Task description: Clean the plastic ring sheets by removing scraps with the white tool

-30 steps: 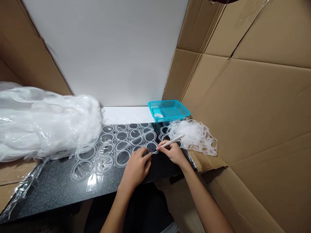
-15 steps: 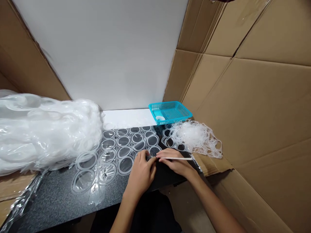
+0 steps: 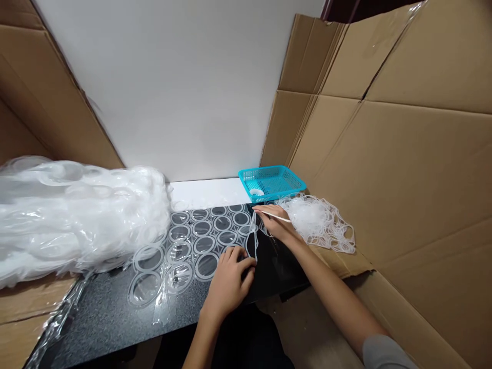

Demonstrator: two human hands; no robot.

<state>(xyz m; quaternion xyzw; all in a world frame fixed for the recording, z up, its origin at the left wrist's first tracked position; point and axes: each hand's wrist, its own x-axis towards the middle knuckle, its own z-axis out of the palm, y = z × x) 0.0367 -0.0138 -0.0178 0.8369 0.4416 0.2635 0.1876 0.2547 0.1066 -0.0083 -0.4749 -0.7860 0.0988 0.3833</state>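
Note:
A clear plastic sheet (image 3: 203,245) with rows of round ring outlines lies on the dark speckled tabletop. At its near right corner my left hand (image 3: 231,277) has curled fingers, closed on the sheet's edge. A thin white stick (image 3: 280,217) sticks out of my right hand (image 3: 274,223), which is closed near the sheet's far right corner. Between the two hands stretches a thin loose plastic strip (image 3: 252,238), lifted at its far end by my right fingertips. The exact pinch of each hand is partly hidden.
A turquoise basket (image 3: 272,197) holding a small white round item stands at the back. Tangled plastic offcuts (image 3: 313,220) are heaped right of my right hand. A large pile of plastic sheets (image 3: 84,220) covers the left side. Cardboard walls (image 3: 415,179) enclose the right.
My right hand has moved away from my left, toward the basket, drawing the plastic strip up from the sheet's right edge. My left hand stays near the same corner.

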